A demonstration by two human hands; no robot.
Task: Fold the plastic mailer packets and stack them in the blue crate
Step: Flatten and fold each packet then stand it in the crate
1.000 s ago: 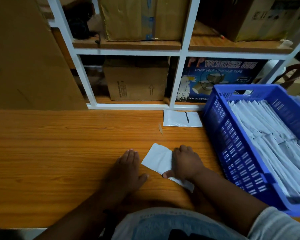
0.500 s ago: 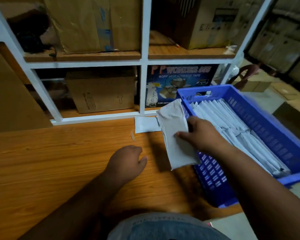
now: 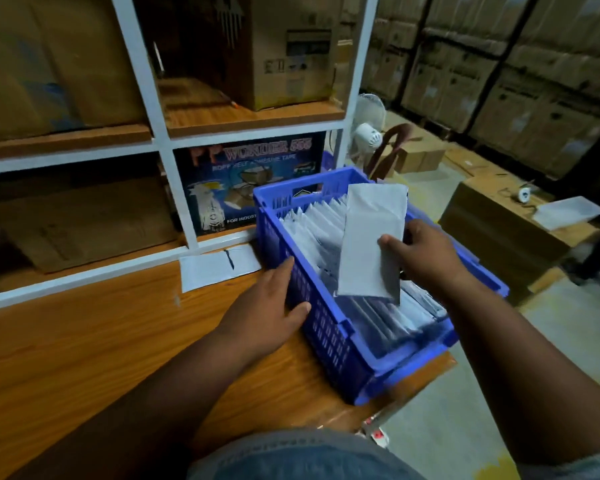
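My right hand [image 3: 426, 252] pinches a folded grey-white mailer packet [image 3: 371, 237] and holds it upright over the middle of the blue crate [image 3: 329, 327]. Inside the crate stand several folded packets [image 3: 312, 223] in rows. With straight fingers, my left hand [image 3: 269, 311] presses against the crate's left wall on the wooden table [image 3: 84, 348]. Another flat white packet [image 3: 219, 266] lies on the table just left of the crate's far corner.
A white shelf frame [image 3: 174, 188] with cardboard boxes and a dark tape carton [image 3: 246, 178] stands behind the table. The crate sits at the table's right edge. Beyond it are a fan [image 3: 368, 126], floor boxes [image 3: 499, 220] and stacked cartons.
My right hand carried the folded packet from the table's middle up and right, over the crate. My left hand moved from the table to the crate's left wall. The view swung right.
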